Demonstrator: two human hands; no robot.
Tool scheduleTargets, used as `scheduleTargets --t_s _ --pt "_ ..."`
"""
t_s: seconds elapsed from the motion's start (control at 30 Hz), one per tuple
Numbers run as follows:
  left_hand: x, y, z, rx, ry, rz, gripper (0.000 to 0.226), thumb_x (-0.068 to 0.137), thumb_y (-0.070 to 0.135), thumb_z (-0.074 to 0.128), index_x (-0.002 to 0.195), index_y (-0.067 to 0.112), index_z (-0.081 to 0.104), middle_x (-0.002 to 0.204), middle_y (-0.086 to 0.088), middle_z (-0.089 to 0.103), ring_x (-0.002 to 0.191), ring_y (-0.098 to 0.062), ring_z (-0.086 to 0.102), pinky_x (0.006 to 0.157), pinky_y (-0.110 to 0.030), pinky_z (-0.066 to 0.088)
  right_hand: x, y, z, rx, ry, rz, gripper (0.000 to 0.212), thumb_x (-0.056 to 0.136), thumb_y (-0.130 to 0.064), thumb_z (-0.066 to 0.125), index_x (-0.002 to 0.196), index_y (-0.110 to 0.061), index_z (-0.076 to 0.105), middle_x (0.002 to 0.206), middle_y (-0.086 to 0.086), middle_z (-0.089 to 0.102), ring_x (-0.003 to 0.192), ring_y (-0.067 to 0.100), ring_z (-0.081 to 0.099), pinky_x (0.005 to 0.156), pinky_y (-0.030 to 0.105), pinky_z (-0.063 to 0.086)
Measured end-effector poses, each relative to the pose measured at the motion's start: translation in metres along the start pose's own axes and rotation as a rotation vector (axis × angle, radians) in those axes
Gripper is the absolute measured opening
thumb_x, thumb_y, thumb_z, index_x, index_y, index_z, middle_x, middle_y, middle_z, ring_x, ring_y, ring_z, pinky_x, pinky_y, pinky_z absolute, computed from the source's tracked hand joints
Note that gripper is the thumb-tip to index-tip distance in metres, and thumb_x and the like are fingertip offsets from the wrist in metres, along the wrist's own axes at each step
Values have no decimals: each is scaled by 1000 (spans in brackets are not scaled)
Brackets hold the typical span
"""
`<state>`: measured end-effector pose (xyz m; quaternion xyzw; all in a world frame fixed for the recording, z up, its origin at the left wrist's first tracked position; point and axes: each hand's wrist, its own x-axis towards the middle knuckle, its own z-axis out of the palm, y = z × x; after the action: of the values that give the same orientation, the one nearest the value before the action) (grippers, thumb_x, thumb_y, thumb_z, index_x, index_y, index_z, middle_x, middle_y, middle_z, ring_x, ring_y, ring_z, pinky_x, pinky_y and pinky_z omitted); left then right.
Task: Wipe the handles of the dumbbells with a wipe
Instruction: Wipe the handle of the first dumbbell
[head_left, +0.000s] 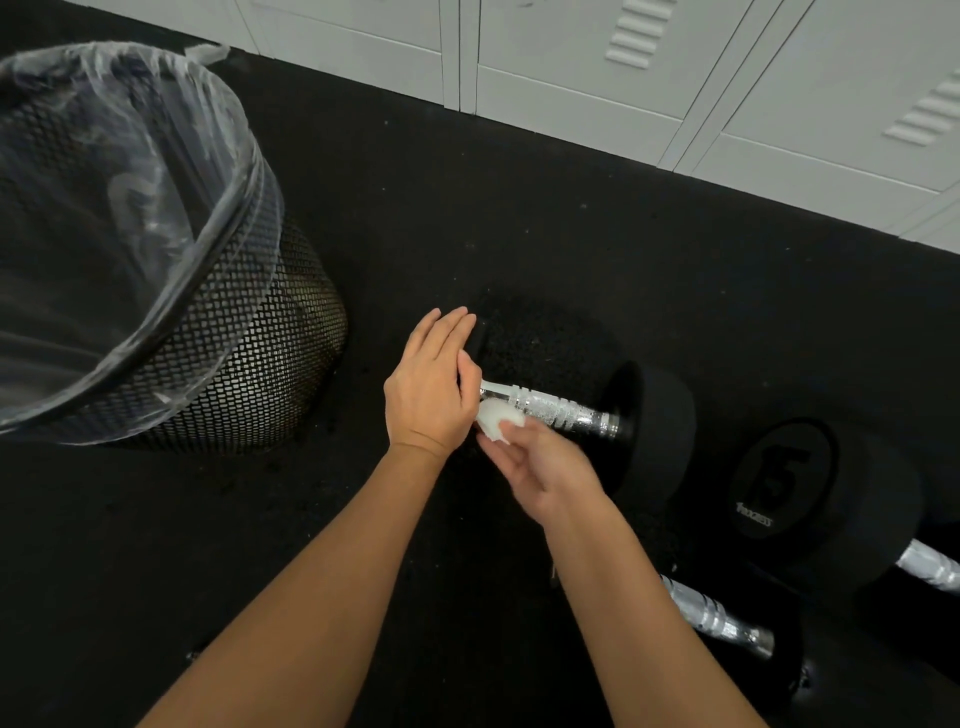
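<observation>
A black dumbbell lies on the dark floor, its knurled chrome handle (556, 410) running from my hands to the right head (654, 431). My left hand (434, 384) rests with straight fingers on the dumbbell's left head, which it mostly hides. My right hand (540, 467) pinches a small white wipe (496, 418) against the left end of the handle. Two more dumbbells lie at the lower right: one with a chrome handle (711, 616), one with a round end marked 15 (779, 478) and a handle (930, 569) at the frame edge.
A black mesh waste bin (249, 364) lined with a clear plastic bag stands on the left, close to my left hand. Grey lockers (727, 93) run along the back. The floor is black rubber matting (467, 208).
</observation>
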<state>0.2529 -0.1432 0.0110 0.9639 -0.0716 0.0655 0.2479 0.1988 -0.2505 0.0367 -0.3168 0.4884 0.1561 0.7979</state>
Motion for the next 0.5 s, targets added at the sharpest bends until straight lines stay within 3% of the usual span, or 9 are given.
scheduleTargets --t_s 0.03,0.1,0.17,0.23,0.3,0.43,0.5 --pt "0 0 0 3 -3 3 51 90 28 23 129 15 53 135 3 52 132 -14 39 95 -21 33 -6 -5 0 -146 34 -131 26 88 3 54 112 -7 59 114 13 62 100 22 62 84 31 53" --pt "0 1 -1 4 -10 3 52 90 29 22 130 15 52 136 3 51 133 -14 38 96 -20 31 -12 -14 4 -685 179 -567 28 90 -3 55 115 -12 63 116 5 63 102 12 60 90 26 50" --pt "0 1 -1 -3 -15 -4 53 90 30 22 131 16 51 137 3 51 133 -13 37 96 -20 29 -1 -15 6 -1179 240 -973 32 91 -3 53 121 -10 60 127 5 59 115 12 56 101 23 41" --pt "0 1 -1 7 -11 1 53 90 30 22 131 15 52 137 3 51 133 -13 37 97 -20 29 16 -4 11 -1511 121 -1092 36 90 2 51 124 -7 56 135 11 52 130 21 43 115 31 24" --pt "0 0 -1 11 -13 1 52 90 30 21 131 16 52 137 3 51 133 -13 37 98 -21 29 29 12 9 -1720 36 -1126 42 86 6 54 128 -3 52 135 14 51 133 25 40 115 35 13" --pt "-1 0 -1 4 -17 -6 52 90 30 21 131 16 51 138 4 50 134 -13 37 96 -20 30 34 9 -12 -1882 -32 -1332 52 70 15 66 120 0 60 125 15 60 123 28 52 110 44 18" --pt "0 0 -1 5 -16 -2 52 90 30 22 131 16 51 137 3 50 134 -13 37 96 -20 30 31 -3 -15 -1921 -51 -1322 49 70 15 66 117 0 62 123 14 62 121 28 54 111 45 15"
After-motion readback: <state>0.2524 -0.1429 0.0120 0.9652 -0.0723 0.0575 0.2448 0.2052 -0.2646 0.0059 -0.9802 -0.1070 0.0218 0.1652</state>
